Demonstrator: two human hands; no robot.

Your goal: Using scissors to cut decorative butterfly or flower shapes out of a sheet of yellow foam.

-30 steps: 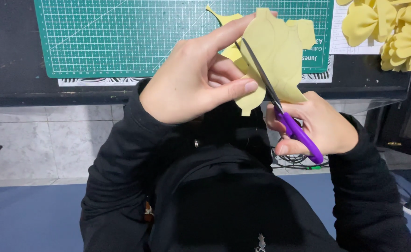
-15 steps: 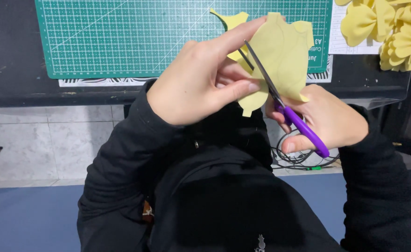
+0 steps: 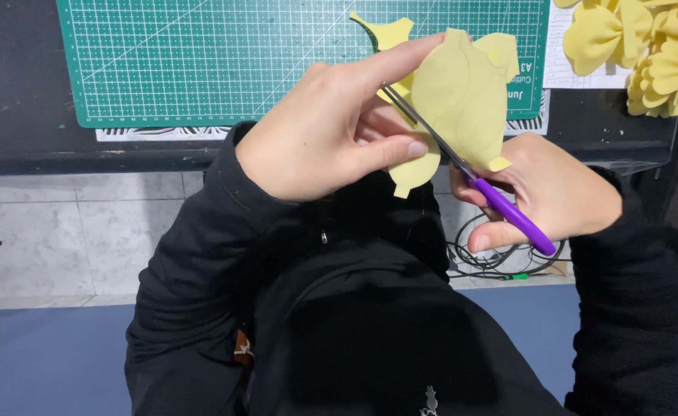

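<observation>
A green cutting mat (image 3: 223, 62) lies on the dark table (image 3: 15, 115), yellow foam flowers (image 3: 647, 46) beside it.

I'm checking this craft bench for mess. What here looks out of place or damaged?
Nothing stands out. The left hand holds the yellow sheet, the right hand works the purple scissors, the green cutting mat lies flat, and cables sit tangled below.

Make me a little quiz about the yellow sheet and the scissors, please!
1. Which hand holds the yellow sheet?
2. True or false: the scissors have red handles.
3. What lies under the sheet on the desk: A, a green cutting mat; B, a blue towel?

Key: 1 the left hand; 2 false, they are purple, in the right hand; 3 A.
</observation>
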